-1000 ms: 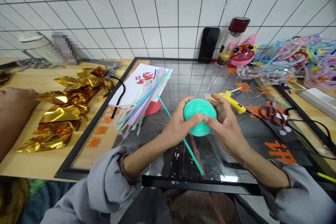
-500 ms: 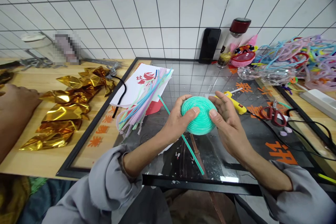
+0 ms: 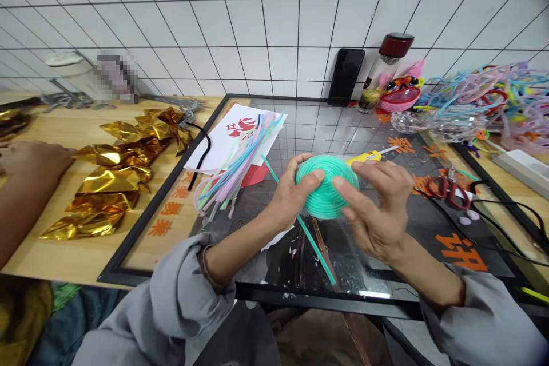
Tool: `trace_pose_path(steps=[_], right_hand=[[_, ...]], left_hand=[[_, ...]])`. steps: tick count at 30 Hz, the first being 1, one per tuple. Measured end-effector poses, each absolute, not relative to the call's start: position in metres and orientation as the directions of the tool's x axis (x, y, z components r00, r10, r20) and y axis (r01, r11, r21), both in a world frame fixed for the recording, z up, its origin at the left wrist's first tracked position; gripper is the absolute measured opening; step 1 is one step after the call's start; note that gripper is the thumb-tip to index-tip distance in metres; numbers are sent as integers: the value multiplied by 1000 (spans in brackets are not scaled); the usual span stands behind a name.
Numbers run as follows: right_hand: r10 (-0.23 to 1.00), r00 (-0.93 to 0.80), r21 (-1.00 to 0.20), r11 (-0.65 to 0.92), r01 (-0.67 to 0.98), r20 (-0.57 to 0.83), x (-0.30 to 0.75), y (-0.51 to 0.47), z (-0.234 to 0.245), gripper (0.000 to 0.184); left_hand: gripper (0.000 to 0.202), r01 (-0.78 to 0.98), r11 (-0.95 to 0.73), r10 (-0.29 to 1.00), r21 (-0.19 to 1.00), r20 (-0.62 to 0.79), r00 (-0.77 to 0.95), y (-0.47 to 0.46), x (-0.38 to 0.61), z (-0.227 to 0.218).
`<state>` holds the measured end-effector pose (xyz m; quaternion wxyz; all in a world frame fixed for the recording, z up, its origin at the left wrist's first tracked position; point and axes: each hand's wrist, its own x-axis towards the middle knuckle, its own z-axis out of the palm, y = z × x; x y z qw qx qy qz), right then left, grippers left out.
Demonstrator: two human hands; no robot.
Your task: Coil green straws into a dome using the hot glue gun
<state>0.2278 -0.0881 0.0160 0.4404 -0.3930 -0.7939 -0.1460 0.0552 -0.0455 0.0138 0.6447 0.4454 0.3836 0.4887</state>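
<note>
My left hand (image 3: 288, 199) grips a round teal coil (image 3: 326, 189) wound from pipe cleaner, thumb on top and fingers round its left side. One loose teal pipe-cleaner strand (image 3: 312, 246) trails from the coil down across the glass. My right hand (image 3: 372, 206) is at the coil's right side with its fingers spread, fingertips touching or just off the surface. Both hands hover above a dark glass-topped board (image 3: 300, 126).
A bundle of pastel pipe cleaners (image 3: 234, 168) lies on white paper to the left. A yellow glue gun (image 3: 369, 156), red scissors (image 3: 444, 189), a phone (image 3: 345, 77) and a jar (image 3: 381, 71) sit behind. Gold foil pieces (image 3: 114, 174) and another person's arm (image 3: 26, 183) are at the left.
My right hand has loosened from pinching the coil and moved over its right side with fingers spread. The coil has turned slightly in my left hand.
</note>
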Motion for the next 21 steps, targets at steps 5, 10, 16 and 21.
trace_pose_path(steps=[5, 10, 16, 21], right_hand=[[509, -357, -60, 634, 771, 783, 223, -84, 11, 46], [532, -336, -146, 672, 726, 777, 224, -89, 18, 58], [512, -305, -150, 669, 727, 803, 226, -89, 16, 53], [530, -314, -177, 683, 709, 788, 225, -90, 17, 49]], left_hand=[[53, -251, 125, 971, 960, -66, 229, -47, 56, 11], [53, -251, 85, 977, 964, -32, 210, -45, 55, 12], [52, -228, 65, 982, 971, -22, 190, -42, 54, 7], [57, -166, -11, 978, 986, 45, 204, -42, 51, 3]])
